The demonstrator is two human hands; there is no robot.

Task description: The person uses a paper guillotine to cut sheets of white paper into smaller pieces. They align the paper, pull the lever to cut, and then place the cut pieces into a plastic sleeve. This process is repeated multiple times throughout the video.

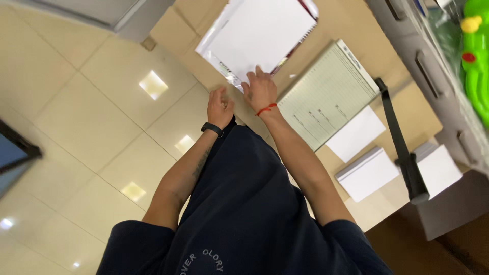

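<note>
We've got both arms stretched fwd. Our left hand point(219, 108) sits loosely curled, thumb up; our right hand point(260, 89) is palm-down w/ fingers spread, just beside it.

A paper-cutting workspace, perhaps an office or print shop, is showing itself: a paper trimmer point(328, 94) and white paper stacks point(367, 173) are lying on a cardboard-covered table point(356, 25) over glossy floor tiles point(76, 127).

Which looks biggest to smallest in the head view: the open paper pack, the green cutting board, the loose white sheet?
1. Open paper pack
2. Green cutting board; close to the pack, so unsure
3. Loose white sheet
</note>
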